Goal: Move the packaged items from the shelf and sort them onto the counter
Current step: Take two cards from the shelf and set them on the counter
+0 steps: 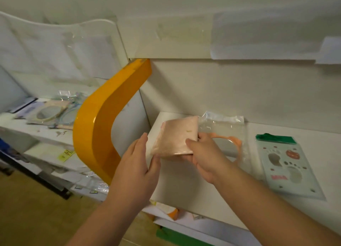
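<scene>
Pink packet (175,136) sits pinched in right grip (201,153), above shelf (184,181).

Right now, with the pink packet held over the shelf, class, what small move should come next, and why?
Probably close the left hand on the pink packet and lift it clear. The right hand already pinches its right edge, while the left hand's straight fingers only meet its lower left corner. The mirror packet lies just behind on the shelf.
</scene>
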Available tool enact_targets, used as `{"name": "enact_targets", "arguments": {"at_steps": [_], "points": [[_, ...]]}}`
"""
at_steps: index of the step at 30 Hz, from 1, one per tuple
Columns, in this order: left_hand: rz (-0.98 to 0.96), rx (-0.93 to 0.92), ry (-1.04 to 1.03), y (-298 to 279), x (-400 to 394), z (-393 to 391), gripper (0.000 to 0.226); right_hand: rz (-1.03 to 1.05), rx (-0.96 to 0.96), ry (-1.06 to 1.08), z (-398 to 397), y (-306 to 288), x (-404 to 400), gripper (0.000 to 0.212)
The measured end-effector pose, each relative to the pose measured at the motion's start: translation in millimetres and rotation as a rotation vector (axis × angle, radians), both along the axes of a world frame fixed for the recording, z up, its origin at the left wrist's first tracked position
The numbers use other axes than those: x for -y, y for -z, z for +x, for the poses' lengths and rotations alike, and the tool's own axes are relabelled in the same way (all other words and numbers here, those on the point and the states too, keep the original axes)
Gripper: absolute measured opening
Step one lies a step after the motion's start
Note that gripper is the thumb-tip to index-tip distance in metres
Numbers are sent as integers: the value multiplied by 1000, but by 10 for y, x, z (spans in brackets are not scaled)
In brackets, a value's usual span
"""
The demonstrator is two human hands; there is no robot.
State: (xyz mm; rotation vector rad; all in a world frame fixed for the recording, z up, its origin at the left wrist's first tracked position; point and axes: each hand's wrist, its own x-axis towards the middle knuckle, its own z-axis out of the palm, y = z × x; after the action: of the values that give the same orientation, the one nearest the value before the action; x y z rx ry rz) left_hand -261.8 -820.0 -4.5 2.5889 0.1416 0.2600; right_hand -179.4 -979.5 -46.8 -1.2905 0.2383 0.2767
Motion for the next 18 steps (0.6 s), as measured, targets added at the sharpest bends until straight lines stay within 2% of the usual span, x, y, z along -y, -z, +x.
{"name": "enact_targets", "arguments": {"at_steps": [6, 10, 13, 18], "points": [[-65, 10, 76, -3, -144, 86, 61, -254, -35, -48, 288, 315, -135, 48], [-66, 25, 140, -20, -184, 156, 61, -346, 11, -143, -10, -98, -251, 33], [-47, 42, 193, -58, -198, 207, 60, -419, 104, -191, -137, -249, -188, 36], [-12, 83, 296, -120, -210, 276, 57, -691, 158, 38, -209, -480, 80, 30]]}}
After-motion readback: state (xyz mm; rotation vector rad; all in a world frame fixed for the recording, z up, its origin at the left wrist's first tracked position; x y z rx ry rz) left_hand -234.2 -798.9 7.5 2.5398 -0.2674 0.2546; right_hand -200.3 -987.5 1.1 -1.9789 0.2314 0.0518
